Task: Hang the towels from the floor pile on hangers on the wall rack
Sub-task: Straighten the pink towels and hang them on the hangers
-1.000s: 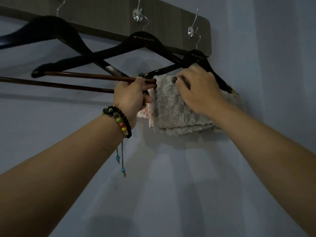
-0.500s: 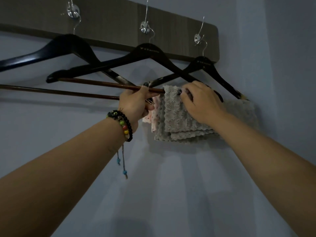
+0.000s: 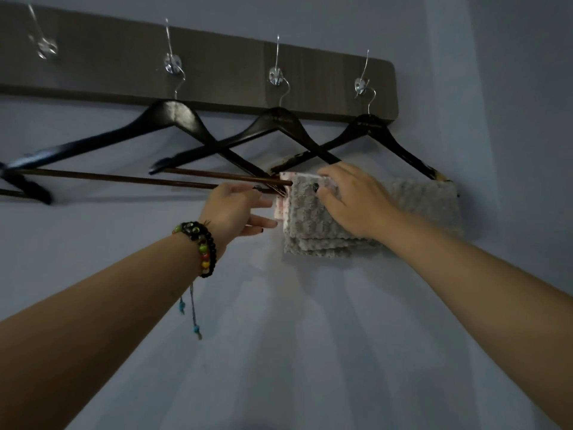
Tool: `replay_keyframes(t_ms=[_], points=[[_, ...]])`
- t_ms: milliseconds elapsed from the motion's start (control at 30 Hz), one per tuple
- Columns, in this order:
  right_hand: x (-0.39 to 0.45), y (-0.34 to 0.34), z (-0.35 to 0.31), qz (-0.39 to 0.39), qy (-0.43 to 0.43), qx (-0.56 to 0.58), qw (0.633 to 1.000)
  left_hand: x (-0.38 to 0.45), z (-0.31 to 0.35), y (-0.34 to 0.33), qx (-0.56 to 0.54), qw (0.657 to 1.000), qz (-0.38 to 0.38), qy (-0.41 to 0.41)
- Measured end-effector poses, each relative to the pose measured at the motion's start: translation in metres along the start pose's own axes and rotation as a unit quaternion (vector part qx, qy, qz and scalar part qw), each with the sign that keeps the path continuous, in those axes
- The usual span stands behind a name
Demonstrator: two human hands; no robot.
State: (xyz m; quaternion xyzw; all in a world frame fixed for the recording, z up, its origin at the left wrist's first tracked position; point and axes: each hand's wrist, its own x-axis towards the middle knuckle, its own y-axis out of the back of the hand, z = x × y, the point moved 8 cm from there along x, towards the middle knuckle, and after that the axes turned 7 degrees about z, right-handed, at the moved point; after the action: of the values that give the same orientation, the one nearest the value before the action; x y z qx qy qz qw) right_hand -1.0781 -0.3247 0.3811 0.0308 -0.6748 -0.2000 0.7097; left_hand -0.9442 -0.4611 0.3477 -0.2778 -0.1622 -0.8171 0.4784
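Up on the pale blue wall (image 3: 310, 336) is a long dark wooden rack board (image 3: 217, 72) with shiny metal hooks (image 3: 275, 76). Three black wooden hangers hang from the hooks, and their arms cross over each other. The right hanger (image 3: 369, 125) hangs at the end of the board. The middle hanger (image 3: 279, 117) and the left hanger (image 3: 173, 110) each have a thin brown round bar (image 3: 124, 178) along the bottom.

A grey fluffy towel (image 3: 313, 218) with a bumpy, soft look hangs folded over the bottom of the right hanger. A white cloth with small pink dots (image 3: 280, 209) peeks out at its left edge. More grey fluffy cloth (image 3: 424, 200) hangs further right, near the hanger's tip.

The right hand (image 3: 356, 200) lies on the front of the grey towel, with its fingers bent over the top fold and its thumb pressing the cloth. The left hand (image 3: 232, 209) is just beside the towel's left edge, under the brown bars. Its fingers are stretched out toward the dotted cloth, and I cannot tell if they touch it. A bracelet of black and coloured beads (image 3: 203, 246) is on the left wrist, with thin strings hanging down.

Below the towel the wall is bare, with room for both arms. The crossed hanger arms and bars crowd the space just above the left hand.
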Motion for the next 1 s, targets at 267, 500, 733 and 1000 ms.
replay_keyframes(t_ms=[267,500,733,1000], points=[[-0.038,0.007,-0.087,-0.076,-0.015,0.042,0.996,-0.057,0.018,0.075,0.227,0.969,-0.008,-0.099],[-0.092,0.020,-0.151,-0.176,-0.023,0.032,0.984,-0.133,-0.005,0.112,0.486,0.845,-0.157,-0.157],[-0.153,0.037,-0.197,-0.273,0.091,-0.081,0.954,-0.198,-0.010,0.136,0.593,0.746,-0.233,-0.193],[-0.195,0.056,-0.222,-0.324,0.057,-0.053,0.943,-0.269,-0.010,0.162,0.628,0.714,-0.230,-0.207]])
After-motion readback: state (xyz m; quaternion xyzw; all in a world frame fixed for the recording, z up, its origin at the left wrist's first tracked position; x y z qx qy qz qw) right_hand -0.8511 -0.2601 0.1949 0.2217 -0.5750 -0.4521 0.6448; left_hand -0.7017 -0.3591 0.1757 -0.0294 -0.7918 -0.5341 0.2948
